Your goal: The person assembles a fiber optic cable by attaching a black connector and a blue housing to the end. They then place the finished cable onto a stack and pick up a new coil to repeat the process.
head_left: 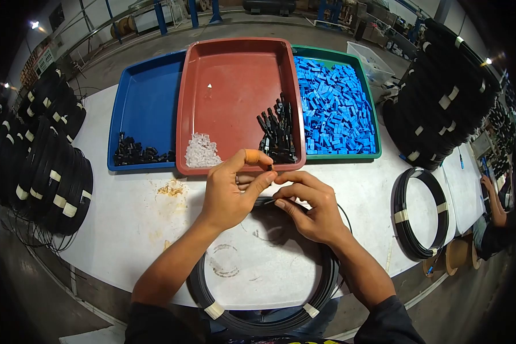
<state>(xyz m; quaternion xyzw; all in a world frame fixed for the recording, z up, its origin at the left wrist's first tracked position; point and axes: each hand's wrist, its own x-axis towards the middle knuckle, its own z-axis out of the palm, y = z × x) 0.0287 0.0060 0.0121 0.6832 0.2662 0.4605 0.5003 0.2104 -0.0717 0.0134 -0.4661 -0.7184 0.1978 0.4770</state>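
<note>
My left hand (230,192) is closed in a pinch on a small black connector piece (270,167), with tape around one finger. Close beside it, my right hand (312,209) has its thumb and fingers pressed together on a thin black cable (270,201). Whether the cable touches the connector piece cannot be made out. Beneath both hands lies a coil of black cable (328,275), bound with pale tape, at the table's near edge.
Behind the hands, a red tray (235,46) holds clear plastic bits and black connectors. A blue tray (120,109) with small black parts and a green tray (374,129) of blue clips flank it. Cable coils (69,189) stack left; another coil (404,229) lies right, near another person's arm.
</note>
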